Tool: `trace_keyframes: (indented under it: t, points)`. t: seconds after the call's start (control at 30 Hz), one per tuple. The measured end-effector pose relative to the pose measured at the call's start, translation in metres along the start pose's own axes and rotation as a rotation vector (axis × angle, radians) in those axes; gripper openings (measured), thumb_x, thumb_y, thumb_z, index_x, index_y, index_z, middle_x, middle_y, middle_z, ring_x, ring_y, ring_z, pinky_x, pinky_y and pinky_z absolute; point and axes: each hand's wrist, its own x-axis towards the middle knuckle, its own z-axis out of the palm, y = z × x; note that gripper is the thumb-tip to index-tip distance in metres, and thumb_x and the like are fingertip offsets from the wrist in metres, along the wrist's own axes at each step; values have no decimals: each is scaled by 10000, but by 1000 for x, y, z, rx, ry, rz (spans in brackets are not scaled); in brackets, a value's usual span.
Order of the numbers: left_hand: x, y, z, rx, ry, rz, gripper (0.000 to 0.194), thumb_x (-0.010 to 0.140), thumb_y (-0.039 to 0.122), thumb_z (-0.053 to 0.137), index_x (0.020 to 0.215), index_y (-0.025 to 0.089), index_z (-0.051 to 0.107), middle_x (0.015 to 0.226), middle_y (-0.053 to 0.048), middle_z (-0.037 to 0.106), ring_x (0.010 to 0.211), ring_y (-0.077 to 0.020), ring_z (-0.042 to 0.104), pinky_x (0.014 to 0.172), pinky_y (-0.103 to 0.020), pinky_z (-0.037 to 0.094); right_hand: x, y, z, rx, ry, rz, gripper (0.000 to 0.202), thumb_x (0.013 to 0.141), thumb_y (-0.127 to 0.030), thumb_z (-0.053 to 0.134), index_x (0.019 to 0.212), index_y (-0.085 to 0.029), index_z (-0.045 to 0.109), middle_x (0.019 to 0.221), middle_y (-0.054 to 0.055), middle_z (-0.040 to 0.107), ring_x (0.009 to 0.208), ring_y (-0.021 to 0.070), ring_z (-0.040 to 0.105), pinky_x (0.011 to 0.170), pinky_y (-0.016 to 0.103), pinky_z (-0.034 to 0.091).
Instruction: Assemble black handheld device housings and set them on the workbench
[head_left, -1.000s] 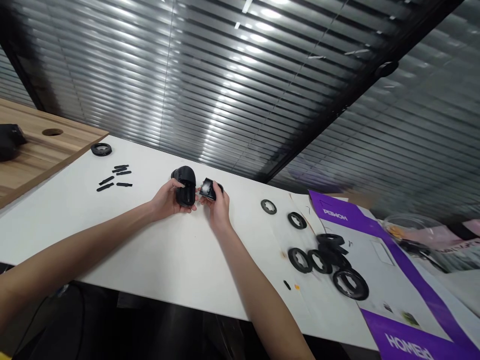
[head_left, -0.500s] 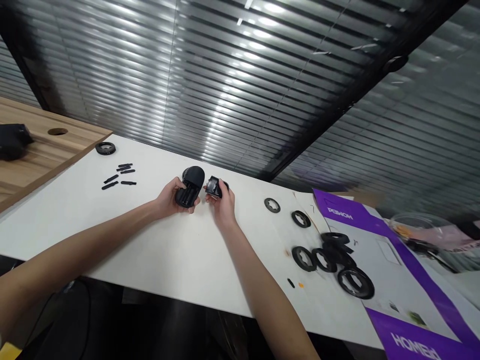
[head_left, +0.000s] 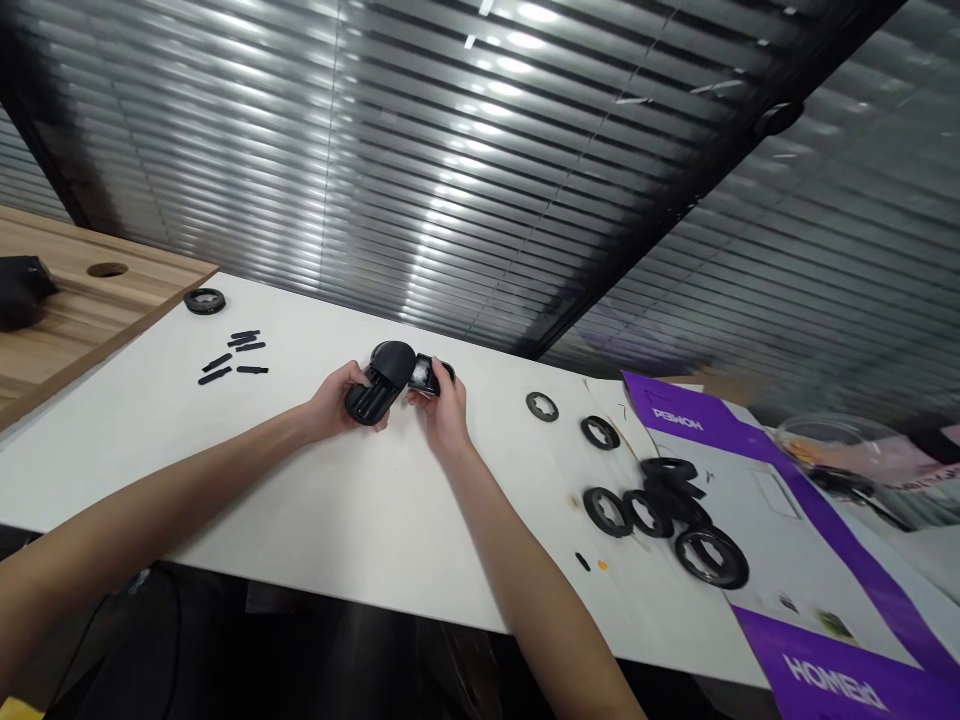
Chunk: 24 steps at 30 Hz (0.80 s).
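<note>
My left hand (head_left: 334, 402) is closed around a rounded black device (head_left: 393, 362), tilted over the table. Its open, ribbed hollow, which looks like a battery compartment, faces up, with my thumb at its edge. Just right of it, my right hand (head_left: 448, 408) grips a smaller black plastic part (head_left: 422, 375) with a shiny inner side. The part's left edge is right beside the device; whether they touch, I cannot tell. My fingers hide the part's right end.
Several thin black strips (head_left: 216, 362) and a black ring (head_left: 205, 301) lie left on the white table (head_left: 360, 510). More black rings (head_left: 607, 512) are at the right, some on a purple and white box (head_left: 772, 540). A wooden board (head_left: 142, 270) borders the far left.
The device has tilted further, its top leaning right toward the part in my right hand. The gap between the two has narrowed. The whole view has shifted slightly.
</note>
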Motion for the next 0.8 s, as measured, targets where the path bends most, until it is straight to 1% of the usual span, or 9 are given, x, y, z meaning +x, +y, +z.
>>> trace_keyframes:
  t: [0.07, 0.13, 0.2, 0.27, 0.37, 0.5, 0.6, 0.7, 0.8]
  points:
    - [0, -2, 0, 28, 23, 16, 304, 648, 306, 549, 908, 154, 586, 682, -94, 660, 535, -258, 645, 579, -360, 509, -1, -1, 0, 1, 0, -11, 372, 726, -506, 861, 793, -193, 672, 645, -2, 680, 465, 124, 579, 442, 256, 481]
    - [0, -4, 0, 50, 38, 47, 379, 651, 306, 560, 1003, 166, 580, 699, -67, 671, 539, -263, 661, 585, -363, 518, -1, -2, 1, 7, 0, -27, 378, 716, -507, 862, 851, -199, 688, 678, -4, 699, 467, 120, 580, 447, 253, 483]
    - [-1, -5, 2, 68, 29, 80, 527, 654, 308, 567, 1166, 181, 561, 733, -42, 691, 513, -258, 659, 580, -373, 528, -2, -3, 1, 29, 10, -39, 400, 708, -505, 859, 930, -211, 702, 702, -15, 708, 457, 110, 567, 453, 250, 482]
    - [-2, -5, 4, 92, 4, 95, 700, 654, 312, 567, 1340, 193, 498, 762, -38, 711, 494, -259, 658, 561, -375, 528, -2, -3, 0, 59, 29, -43, 419, 711, -506, 849, 984, -223, 703, 720, -25, 708, 449, 96, 547, 450, 240, 469]
    - [-3, -5, 7, 156, -17, 98, 853, 661, 308, 563, 1494, 209, 404, 807, -52, 737, 494, -257, 669, 520, -345, 507, -1, -2, -2, 79, 41, -50, 413, 746, -517, 818, 1033, -246, 697, 776, -27, 712, 493, 92, 563, 436, 216, 433]
    - [-6, -5, 9, 236, -66, 120, 870, 668, 270, 570, 1525, 226, 430, 842, -66, 752, 491, -234, 667, 464, -296, 468, -1, 0, -3, 66, 34, -59, 444, 792, -521, 774, 1158, -281, 697, 860, -22, 718, 632, 122, 635, 452, 200, 445]
    - [-8, -5, 11, 243, -124, 93, 842, 663, 265, 571, 1498, 200, 485, 843, -84, 755, 469, -221, 649, 392, -257, 387, -2, 0, -2, 52, 19, -74, 467, 830, -527, 731, 1229, -289, 686, 932, -10, 745, 780, 144, 695, 530, 194, 490]
    - [-10, -3, 12, 277, -177, 9, 846, 665, 263, 565, 1504, 190, 477, 872, -102, 762, 485, -221, 654, 375, -251, 373, -3, 0, -1, 68, -64, -76, 498, 860, -549, 694, 1285, -292, 659, 930, -1, 769, 819, 171, 733, 633, 237, 538]
    - [-11, -2, 11, 308, -188, -49, 885, 681, 262, 552, 1552, 219, 401, 890, -96, 763, 530, -228, 673, 387, -248, 394, -4, 0, 0, 79, -148, -85, 500, 877, -539, 683, 1306, -285, 643, 883, 5, 778, 816, 198, 756, 715, 286, 563]
